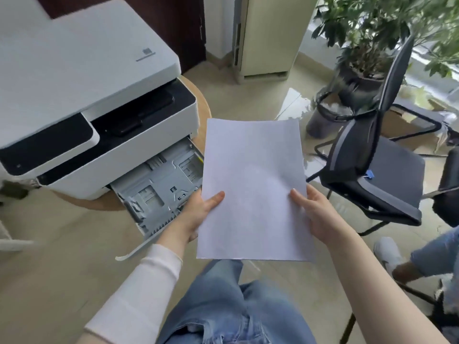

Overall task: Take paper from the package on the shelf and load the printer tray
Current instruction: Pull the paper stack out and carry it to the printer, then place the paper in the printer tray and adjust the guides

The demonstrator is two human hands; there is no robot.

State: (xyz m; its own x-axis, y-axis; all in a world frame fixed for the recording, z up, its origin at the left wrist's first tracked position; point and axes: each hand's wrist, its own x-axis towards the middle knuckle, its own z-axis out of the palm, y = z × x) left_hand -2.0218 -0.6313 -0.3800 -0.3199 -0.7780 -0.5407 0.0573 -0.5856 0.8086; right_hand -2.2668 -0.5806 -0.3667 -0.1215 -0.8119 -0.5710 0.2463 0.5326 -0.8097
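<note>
I hold a thin stack of white paper [253, 184] in front of me, roughly flat and lengthwise. My left hand [198, 214] grips its left edge, thumb on top. My right hand [315, 212] grips the right edge the same way. To the left stands a white and black printer [82, 95] on a round wooden table. Its grey paper tray [159, 189] is pulled out toward me and holds no paper. The stack's left edge overlaps the tray's right side in the view. The package and shelf are out of sight.
A dark office chair [372, 170] stands close on the right. Behind it are a potted plant [372, 45] and a small bin [327, 117]. Another person's leg and white shoe [390, 252] show at the right edge. A beige cabinet [268, 38] is at the back.
</note>
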